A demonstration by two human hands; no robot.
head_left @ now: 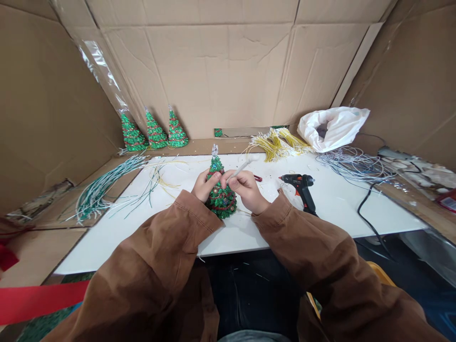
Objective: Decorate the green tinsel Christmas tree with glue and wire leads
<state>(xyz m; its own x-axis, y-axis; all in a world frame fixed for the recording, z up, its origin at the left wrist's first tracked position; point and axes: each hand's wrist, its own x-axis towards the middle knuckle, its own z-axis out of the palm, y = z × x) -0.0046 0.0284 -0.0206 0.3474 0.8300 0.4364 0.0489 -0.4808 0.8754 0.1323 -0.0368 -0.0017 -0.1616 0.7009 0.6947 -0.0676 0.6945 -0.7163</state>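
A small green Christmas tree (221, 202) with red garland, small round ornaments and a clear top piece stands upright in front of me. My left hand (205, 184) is closed on its left side, the thumb lying across the front. Close against the tree's right side, my right hand (245, 187) pinches a thin pale grey stick (242, 168), which slants up to the right. What the stick is, I cannot make out. Just beyond the right hand lies a small red tool (258, 178), partly hidden. A black hot glue gun (302, 190) with orange parts rests further right.
Several finished-looking pieces line the back: green trees (177, 128) at left, yellow wire bundles (276, 145) and a white plastic bag (333, 128) at right. Green-white wires (107, 187) lie left on the white board (171, 223). A black cord (366, 213) crosses the right. Cardboard walls (199, 71) surround everything.
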